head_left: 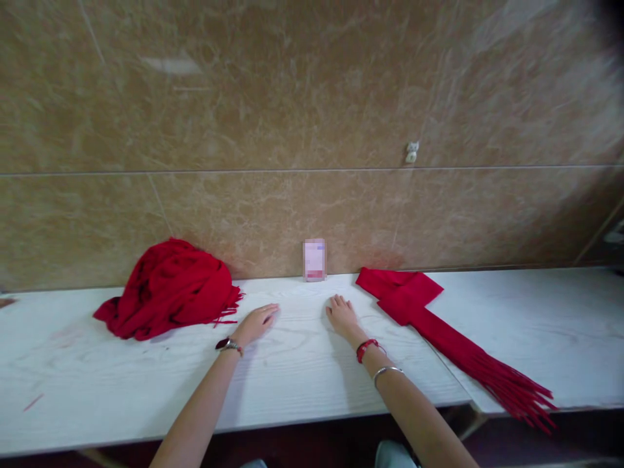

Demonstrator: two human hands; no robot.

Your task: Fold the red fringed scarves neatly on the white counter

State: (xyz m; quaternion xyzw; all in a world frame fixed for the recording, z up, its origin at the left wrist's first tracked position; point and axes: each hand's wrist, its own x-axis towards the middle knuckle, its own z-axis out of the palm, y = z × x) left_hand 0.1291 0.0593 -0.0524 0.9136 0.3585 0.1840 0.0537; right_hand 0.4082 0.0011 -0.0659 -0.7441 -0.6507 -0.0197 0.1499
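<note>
Your left hand (254, 325) and right hand (342, 314) rest loosely open, holding nothing, on the worktop (292, 383) between the bunched red scarf (175, 289) and folded red scarf (404, 296), whose overhanging fringe (487, 370) could snag your bangle (387, 370) and pull it floorward.

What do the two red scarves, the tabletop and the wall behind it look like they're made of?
Red scarves: soft matte woven fabric, perhaps wool or acrylic, judging by the loose folds and fringed ends.
Tabletop: probably wood or wood-look laminate, whitish, with visible grain lines.
Wall: glossy brown stone or stone-look tile, shown by pale veining, straight joints and a light reflection.
</note>
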